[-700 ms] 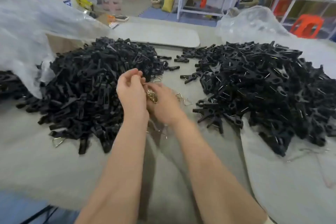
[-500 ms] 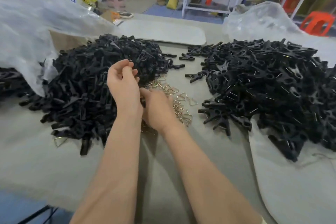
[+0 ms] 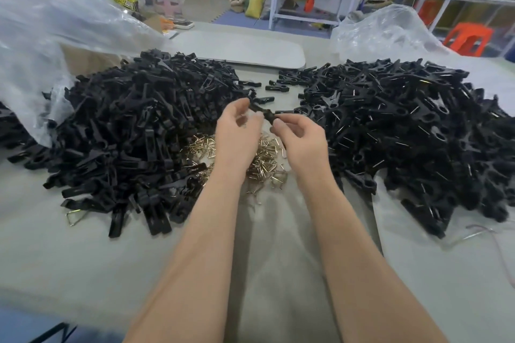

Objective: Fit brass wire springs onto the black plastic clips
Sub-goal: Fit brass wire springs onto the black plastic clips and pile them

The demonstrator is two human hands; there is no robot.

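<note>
Your left grip [image 3: 237, 136] and right grip [image 3: 302, 145] are raised close together over the tabletop [image 3: 83, 259]. Both are pinching one black clip [image 3: 266, 113] between them. The left fingertips [image 3: 246, 104] hold its farther end, and the right thumb and forefinger hold its nearer end, so the clip slants across the gap between the grips. Whether a spring sits on it is too small to tell.

Directly beneath both grips lies a loose heap of brass springs [image 3: 267, 160]. Just left of your left grip is a large pile of black clip pieces [image 3: 133, 133], which reaches the edge of the spring heap. To the right of your right grip is a second pile of clips [image 3: 404, 125], with glints of wire showing among them. One stray spring [image 3: 74, 216] lies at the near edge of the left pile, well apart from both grips.
</note>
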